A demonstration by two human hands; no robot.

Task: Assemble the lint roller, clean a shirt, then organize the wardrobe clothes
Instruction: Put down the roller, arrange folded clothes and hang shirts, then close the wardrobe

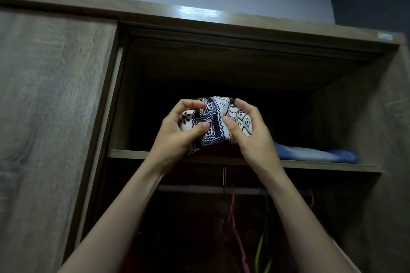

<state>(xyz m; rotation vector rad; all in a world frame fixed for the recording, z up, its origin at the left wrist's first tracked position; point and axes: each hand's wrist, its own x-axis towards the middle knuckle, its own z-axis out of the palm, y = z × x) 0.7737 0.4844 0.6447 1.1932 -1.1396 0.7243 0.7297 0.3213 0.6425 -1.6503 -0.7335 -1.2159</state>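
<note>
Both hands raised to the upper compartment of the wardrobe. The left hand point(175, 131) and right hand point(250, 133) each curl fingers and thumb round a folded black-and-white patterned garment point(213, 117), gripping it from opposite sides. The bundle sits at the front edge of the shelf point(321, 165); whether it rests on the board cannot be told. Behind and above the hands the compartment is dark and open up to the top panel point(221, 22). Left of the left hand, shelf space runs to the closed sliding door point(51, 106). Right of the right hand, a folded blue garment point(315, 153) lies on the shelf, near the side wall point(388, 139). Below the forearms, a rail point(193, 189) carries a pink hanger point(233, 213) and a green hanger point(260, 248).
</note>
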